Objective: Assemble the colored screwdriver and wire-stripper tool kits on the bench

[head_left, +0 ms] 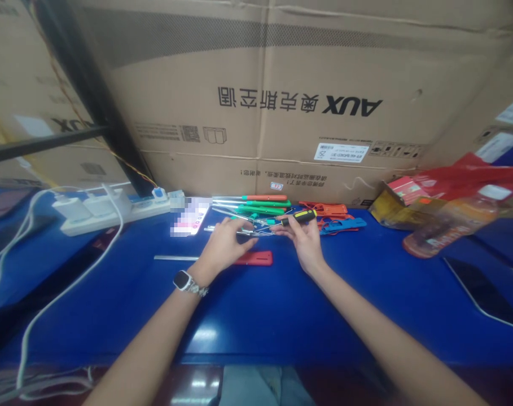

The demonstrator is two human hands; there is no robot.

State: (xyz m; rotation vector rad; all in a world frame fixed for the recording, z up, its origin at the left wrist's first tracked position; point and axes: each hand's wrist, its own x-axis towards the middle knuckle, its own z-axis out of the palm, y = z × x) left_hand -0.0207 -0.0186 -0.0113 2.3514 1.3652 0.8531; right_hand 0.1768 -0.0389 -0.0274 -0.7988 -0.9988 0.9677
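Note:
My right hand (306, 243) is closed around a screwdriver (305, 216) with a black and yellow handle. Its thin shaft points left toward my left hand. My left hand (226, 247), with a watch (187, 282) on the wrist, pinches a slim metal piece (244, 231), partly covered by the fingers. Below that hand lies a tool with a flat red handle (258, 258) and a metal shaft (175, 257) pointing left. Just beyond both hands lie several tools with green handles (267, 208) and orange handles (273, 198), their metal shafts toward the left.
Orange plastic parts (328, 209) and a blue one (344, 226) lie right of the tools. A lit phone (191, 217) and a white power strip (112, 219) are leftward. A drink bottle (455, 225), open carton (391, 211) and dark device (487, 293) stand or lie at right.

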